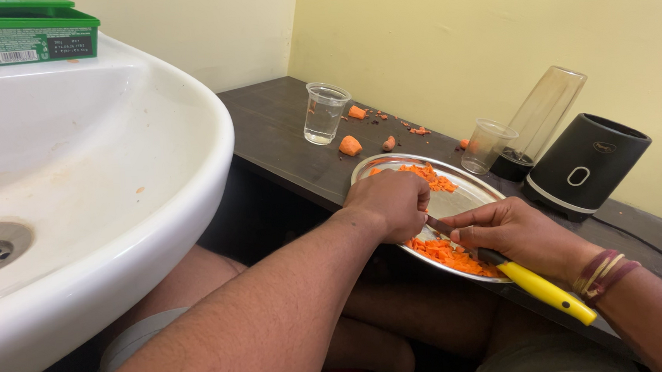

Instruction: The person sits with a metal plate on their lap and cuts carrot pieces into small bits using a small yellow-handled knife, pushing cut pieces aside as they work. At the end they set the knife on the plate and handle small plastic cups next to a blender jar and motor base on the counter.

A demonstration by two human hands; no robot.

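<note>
R hand (517, 235) clamped on yellow knife (544, 288); L hand (390, 203) fisted over orange carrot bits (444, 254).

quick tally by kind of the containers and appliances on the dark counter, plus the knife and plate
Clear plastic cups: 2 (one at the back, one by the plate)
Blender jar: 1
Black blender base: 1
Steel plate: 1
Yellow-handled knife, held in the right hand: 1
Total: 6

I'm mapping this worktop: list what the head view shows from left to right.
Green rectangular box → white ceramic sink → clear plastic cup → round steel plate → black blender base.
</note>
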